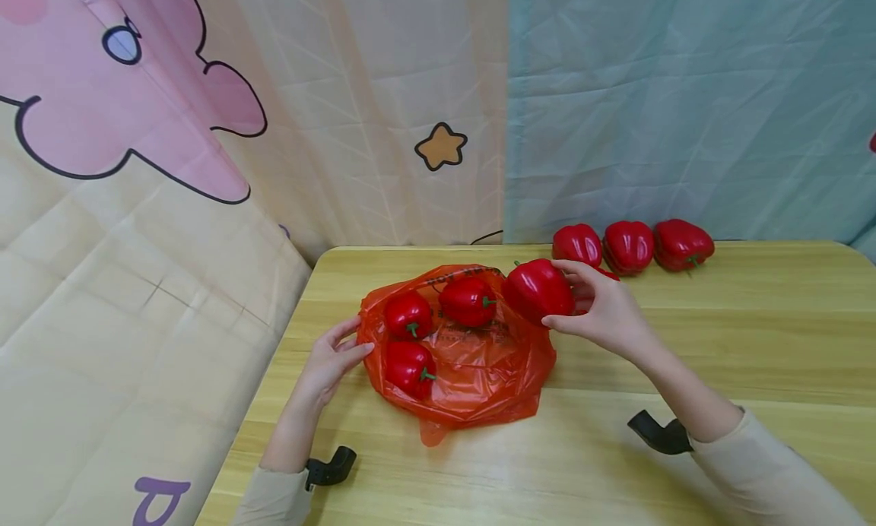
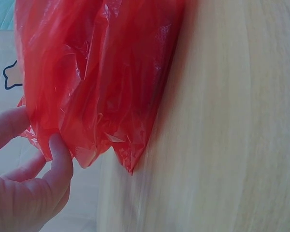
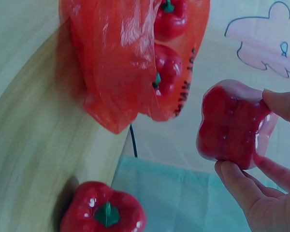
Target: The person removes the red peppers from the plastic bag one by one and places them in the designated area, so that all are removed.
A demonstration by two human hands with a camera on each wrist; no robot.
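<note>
Here, a pepper [image 1: 537, 292] sits within the right grip [image 1: 607, 311].

Perhaps 1 pepper [image 1: 609, 274] behind right hand [image 1: 605, 307]

Right hand [image 3: 270, 205] pinches glossy red lobed pepper [image 3: 234, 125]; translucent red plastic bag [image 3: 113, 63] holds two red green-stemmed peppers [image 3: 171, 65].

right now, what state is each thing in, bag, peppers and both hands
red bag: open, crinkled, on the table
three bagged peppers: inside the bag, green stems showing
held pepper: in the air by the bag's right rim
three back peppers: on the table, outside the bag
left hand: holding the bag's left edge
right hand: gripping the held pepper
</note>
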